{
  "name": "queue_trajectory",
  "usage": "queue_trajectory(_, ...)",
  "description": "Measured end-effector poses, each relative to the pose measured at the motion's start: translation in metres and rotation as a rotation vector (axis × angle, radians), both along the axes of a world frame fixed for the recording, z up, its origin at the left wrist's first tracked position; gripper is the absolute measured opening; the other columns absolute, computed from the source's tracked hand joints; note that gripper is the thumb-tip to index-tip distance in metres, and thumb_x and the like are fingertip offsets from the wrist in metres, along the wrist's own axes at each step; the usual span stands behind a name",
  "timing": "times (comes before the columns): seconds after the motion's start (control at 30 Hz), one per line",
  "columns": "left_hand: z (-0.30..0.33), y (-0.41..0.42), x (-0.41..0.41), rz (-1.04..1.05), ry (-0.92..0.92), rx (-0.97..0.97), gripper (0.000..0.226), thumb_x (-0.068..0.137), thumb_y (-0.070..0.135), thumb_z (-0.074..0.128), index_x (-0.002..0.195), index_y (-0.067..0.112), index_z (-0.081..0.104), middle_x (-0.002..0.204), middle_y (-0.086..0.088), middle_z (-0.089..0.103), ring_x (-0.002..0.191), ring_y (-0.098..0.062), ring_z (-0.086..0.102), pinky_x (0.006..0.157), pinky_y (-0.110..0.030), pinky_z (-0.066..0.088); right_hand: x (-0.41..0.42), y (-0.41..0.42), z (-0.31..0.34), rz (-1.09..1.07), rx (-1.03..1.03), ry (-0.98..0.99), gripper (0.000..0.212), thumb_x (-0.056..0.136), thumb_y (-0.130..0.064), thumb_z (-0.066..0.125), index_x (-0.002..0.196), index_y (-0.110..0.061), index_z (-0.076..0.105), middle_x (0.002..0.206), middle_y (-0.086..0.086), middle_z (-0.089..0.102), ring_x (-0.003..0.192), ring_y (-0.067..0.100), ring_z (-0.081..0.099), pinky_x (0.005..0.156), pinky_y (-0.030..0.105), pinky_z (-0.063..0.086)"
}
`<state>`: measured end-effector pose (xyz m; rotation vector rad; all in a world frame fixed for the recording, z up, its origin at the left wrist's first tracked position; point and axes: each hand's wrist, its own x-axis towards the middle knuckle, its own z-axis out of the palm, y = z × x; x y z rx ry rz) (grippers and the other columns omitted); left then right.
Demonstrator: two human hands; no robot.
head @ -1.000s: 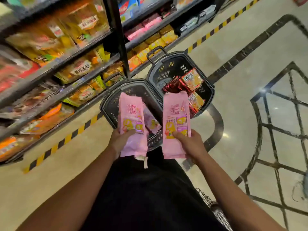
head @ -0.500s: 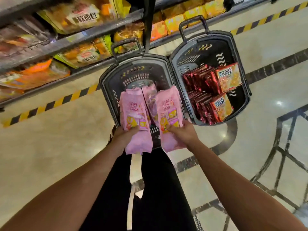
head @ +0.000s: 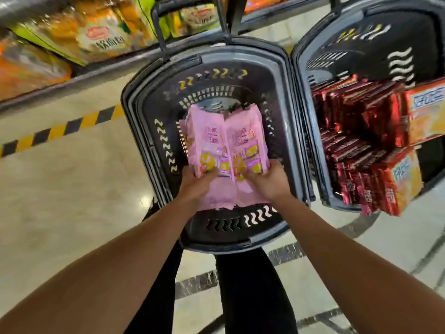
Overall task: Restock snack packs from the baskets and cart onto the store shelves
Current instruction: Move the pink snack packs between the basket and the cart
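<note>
Two pink snack packs are being held side by side over the left basket [head: 134, 109], their inner edges touching. The left pink pack [head: 204, 141] is being gripped at its lower part by the left hand [head: 196, 186], with the thumb lying across the printed face and the other fingers hidden under the pack. The right pink pack [head: 248, 141] is being gripped in the same way by the right hand [head: 271, 182], the thumb pressed on the front and the remaining fingers curled beneath, out of sight. More pink wrapping is being glimpsed just behind the left pack's outer edge, though whether it is a further pack cannot be told.

The left basket is being shown from above, dark and perforated, with its pull handle [head: 166, 10] raised toward the shelf. Just beside it, on the right, a second basket [head: 301, 68] is standing, and it is being filled by stacked red foil packs [head: 361, 112] and orange boxes [head: 423, 112], which are lying on their sides. Both baskets are resting on the pale polished floor [head: 60, 189], near a yellow and black striped line [head: 60, 128]. Beyond that line a low shelf [head: 72, 78] is being seen, blurred, carrying yellow and orange bagged goods [head: 101, 37]. Dark trouser legs [head: 252, 297] are being seen between the forearms.
</note>
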<state>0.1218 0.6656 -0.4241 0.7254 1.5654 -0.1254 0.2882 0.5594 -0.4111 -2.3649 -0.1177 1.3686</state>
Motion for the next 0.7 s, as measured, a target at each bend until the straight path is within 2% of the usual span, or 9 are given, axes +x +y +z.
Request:
queue_trajectory(0.03,-0.011,0.001,0.002,0.019,0.010,-0.008,0.047,0.089,0.016,0.080,0.116,0.016,0.042,0.099,0.009,0.061,0.083,-0.007,0.063,0.062,-0.011,0.052,0.001,0.000,-0.011,-0.014,0.001,0.010,0.060,0.077,-0.040,0.090,0.115,-0.012,0.052,0.105,-0.003,0.070,0.094,0.019,0.070,0.086,0.037,0.057)
queue_trajectory(0.1,-0.031,-0.001,0.004,0.025,0.043,-0.039,0.051,0.089,0.018,0.080,0.118,0.020,0.039,0.104,0.007,0.059,0.093,-0.014,0.063,0.080,-0.022,0.056,0.002,-0.001,-0.030,-0.009,-0.005,0.026,0.064,0.081,-0.038,0.087,0.119,-0.015,0.041,0.104,-0.006,0.064,0.093,0.017,0.067,0.089,0.036,0.053)
queue_trajectory(0.17,-0.054,-0.004,-0.002,-0.022,0.057,-0.083,0.053,0.086,0.024,0.084,0.120,0.017,0.044,0.104,0.006,0.062,0.100,-0.017,0.064,0.093,-0.034,0.054,0.004,-0.006,-0.044,0.048,-0.027,0.041,0.061,0.087,-0.036,0.082,0.122,-0.014,0.037,0.101,-0.006,0.060,0.090,0.017,0.063,0.086,0.031,0.047)
queue_trajectory(0.27,-0.079,-0.013,-0.013,-0.076,0.051,-0.105,0.074,0.075,0.038,0.088,0.135,0.015,0.052,0.118,0.000,0.070,0.109,-0.020,0.068,0.103,-0.043,0.054,0.005,-0.017,-0.064,0.123,-0.084,0.097,0.053,0.095,-0.035,0.074,0.126,-0.015,0.036,0.105,-0.003,0.063,0.094,0.023,0.065,0.083,0.031,0.046)
queue_trajectory(0.37,-0.095,-0.023,-0.017,-0.117,0.099,-0.133,0.067,0.086,0.030,0.081,0.142,0.014,0.048,0.129,-0.004,0.066,0.118,-0.025,0.064,0.107,-0.047,0.050,0.004,-0.027,-0.081,0.203,-0.157,0.078,0.039,0.099,-0.031,0.068,0.121,-0.014,0.040,0.108,0.004,0.067,0.101,0.029,0.066,0.080,0.030,0.043)
queue_trajectory(0.43,-0.098,-0.026,-0.014,-0.157,0.138,-0.156,0.074,0.081,0.035,0.081,0.142,0.011,0.046,0.132,-0.007,0.064,0.119,-0.026,0.063,0.109,-0.045,0.049,0.002,-0.029,-0.088,0.253,-0.202,0.034,0.035,0.100,-0.030,0.063,0.122,-0.008,0.047,0.116,0.013,0.068,0.108,0.035,0.065,0.078,0.033,0.043)
queue_trajectory(0.5,-0.101,-0.027,-0.011,-0.201,0.184,-0.171,0.076,0.076,0.037,0.079,0.139,0.008,0.047,0.132,-0.006,0.063,0.118,-0.025,0.062,0.107,-0.042,0.050,-0.001,-0.029,-0.090,0.293,-0.220,0.003,0.033,0.102,-0.029,0.059,0.123,-0.005,0.051,0.122,0.018,0.067,0.113,0.038,0.063,0.082,0.035,0.044)
queue_trajectory(0.6,-0.092,-0.023,-0.005,-0.253,0.253,-0.199,0.071,0.083,0.028,0.075,0.140,0.003,0.041,0.133,-0.008,0.057,0.120,-0.028,0.059,0.106,-0.040,0.050,-0.003,-0.028,-0.084,0.307,-0.211,-0.024,0.034,0.100,-0.023,0.059,0.127,-0.004,0.051,0.126,0.019,0.064,0.116,0.039,0.062,0.089,0.037,0.047)
queue_trajectory(0.7,-0.066,-0.015,-0.001,-0.475,0.356,-0.115,0.063,0.093,0.020,0.063,0.144,0.002,0.033,0.139,-0.018,0.052,0.126,-0.037,0.055,0.105,-0.040,0.047,-0.004,-0.025,-0.065,0.335,-0.154,-0.069,0.037,0.094,-0.017,0.060,0.127,-0.006,0.050,0.126,0.019,0.060,0.113,0.040,0.060,0.092,0.042,0.050)
